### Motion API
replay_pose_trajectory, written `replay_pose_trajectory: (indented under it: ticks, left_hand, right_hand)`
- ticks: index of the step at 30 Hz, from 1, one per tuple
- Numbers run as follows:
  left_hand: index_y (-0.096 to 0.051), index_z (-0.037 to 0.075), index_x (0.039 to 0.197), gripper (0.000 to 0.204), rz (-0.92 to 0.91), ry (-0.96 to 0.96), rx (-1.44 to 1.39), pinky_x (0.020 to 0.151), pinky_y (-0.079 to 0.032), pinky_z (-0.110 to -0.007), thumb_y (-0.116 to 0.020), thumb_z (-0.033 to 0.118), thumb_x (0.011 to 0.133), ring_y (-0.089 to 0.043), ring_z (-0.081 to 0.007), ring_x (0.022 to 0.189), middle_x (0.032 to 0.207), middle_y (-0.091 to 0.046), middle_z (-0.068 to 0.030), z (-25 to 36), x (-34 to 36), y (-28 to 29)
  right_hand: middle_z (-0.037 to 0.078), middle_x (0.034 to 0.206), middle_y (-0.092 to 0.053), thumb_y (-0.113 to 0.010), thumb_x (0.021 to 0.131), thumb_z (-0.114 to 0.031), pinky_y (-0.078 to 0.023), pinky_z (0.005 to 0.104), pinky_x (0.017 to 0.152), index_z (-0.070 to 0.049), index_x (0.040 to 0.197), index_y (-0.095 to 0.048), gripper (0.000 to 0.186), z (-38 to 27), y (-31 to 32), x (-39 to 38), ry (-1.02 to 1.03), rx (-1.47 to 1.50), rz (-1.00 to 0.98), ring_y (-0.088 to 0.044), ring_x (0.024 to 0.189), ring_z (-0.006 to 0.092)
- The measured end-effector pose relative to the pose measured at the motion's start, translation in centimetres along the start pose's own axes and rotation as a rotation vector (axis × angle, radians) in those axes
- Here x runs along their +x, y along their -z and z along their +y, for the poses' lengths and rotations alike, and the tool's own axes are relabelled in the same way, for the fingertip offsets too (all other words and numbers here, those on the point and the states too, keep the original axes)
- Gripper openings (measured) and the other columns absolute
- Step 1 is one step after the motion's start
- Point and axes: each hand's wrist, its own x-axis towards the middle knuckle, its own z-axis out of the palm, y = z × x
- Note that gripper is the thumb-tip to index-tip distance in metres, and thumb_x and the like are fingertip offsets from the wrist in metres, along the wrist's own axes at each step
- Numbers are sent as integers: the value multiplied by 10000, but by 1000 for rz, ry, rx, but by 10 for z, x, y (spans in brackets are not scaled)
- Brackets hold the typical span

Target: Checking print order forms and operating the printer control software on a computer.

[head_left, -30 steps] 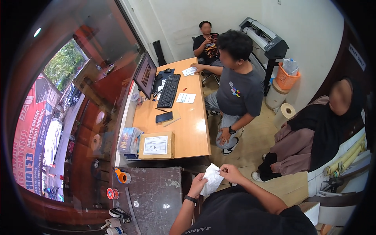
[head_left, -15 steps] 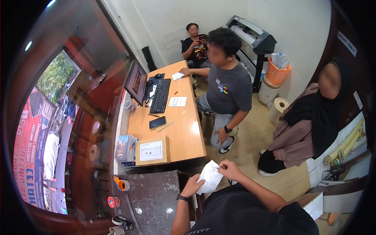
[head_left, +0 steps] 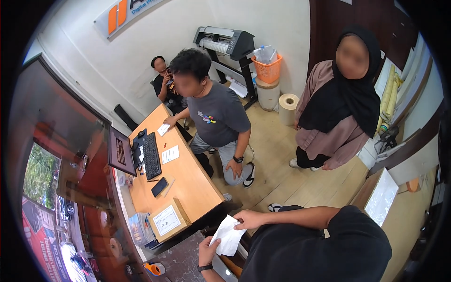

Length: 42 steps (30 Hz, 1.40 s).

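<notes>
- Head view: we see our left hand (head_left: 206, 250) pinching the lower left edge of a white sheet (head_left: 229, 236), while our right hand (head_left: 245, 218) grips its upper right corner.
- The sheet is in the air in front of our dark shirt (head_left: 314, 249); half a second ago it looked more crumpled, and now it shows flatter and broader, so for the work in hand more of its surface lies exposed. It may be paper or a thin wrapper; the blur keeps us from saying.
- Just beyond our left hand is a dark bench (head_left: 181, 264), with an orange tape dispenser (head_left: 155, 269) near its edge.
- Past that, the wooden bench (head_left: 190, 181) carries a brown box (head_left: 181, 214), a phone (head_left: 159, 187) and a keyboard (head_left: 151, 156); our view has swung, setting all these farther left.
- Across it, a co-worker in a grey shirt (head_left: 221, 110) keeps one hand on a white slip (head_left: 163, 129).
- To the right, a person in a dark headscarf (head_left: 340, 105) now shows more upright.
- Farthest, a cutting plotter (head_left: 223, 40) stands by the wall.
</notes>
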Motion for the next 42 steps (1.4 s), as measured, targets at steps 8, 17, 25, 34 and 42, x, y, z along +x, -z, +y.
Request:
replay_pose_trajectory:
  ticks: [8, 17, 25, 34, 42]
  left_hand:
    - [-675, 0, 965, 103, 24, -155, -170, 641, -469, -207, -712, 55, 888, -576, -65, 688, 804, -658, -2, 36, 25, -23]
    - [-652, -2, 1058, 169, -120, -181, -151, 686, -504, -214, -697, 67, 911, -604, -78, 721, 841, -660, -13, 50, 52, -52]
    - [-377, 17, 1442, 545, -278, -242, -394, 960, -497, -367, -589, 256, 1000, -573, -224, 1192, 1368, -515, -136, 90, 48, -98]
    - [-573, 20, 1200, 270, -123, -78, -571, 858, -487, -270, -635, 70, 942, -605, -105, 980, 1091, -651, -26, 48, 28, -79]
    - [-559, 10, 1247, 426, 891, -36, 664, 978, -439, -465, -616, 134, 843, -554, -397, 1159, 1263, -559, -218, -51, -27, 19]
  right_hand:
    - [143, 890, -651, -683, 805, -120, -511, 398, 698, -30, 1016, -633, 236, -44, 89, -53, 191, -334, 623, -662, 803, 296]
    - [-2, 865, -648, -664, 904, -69, -408, 198, 554, 48, 1157, -612, 283, -104, 201, -131, 425, -331, 1609, -526, 702, 8]
    - [119, 706, -570, -687, 833, -92, -442, 335, 574, -2, 898, -560, 169, -93, 53, -66, 117, -62, 535, -565, 626, 174]
    - [196, 1030, -686, -632, 890, -248, -534, 437, 809, -28, 1137, -608, 332, -71, 19, -38, 8, -456, -309, -689, 918, 350]
    - [149, 924, -706, -604, 930, -252, -525, 421, 746, -56, 1148, -615, 294, -82, 30, -23, 53, -309, -194, -680, 827, 327]
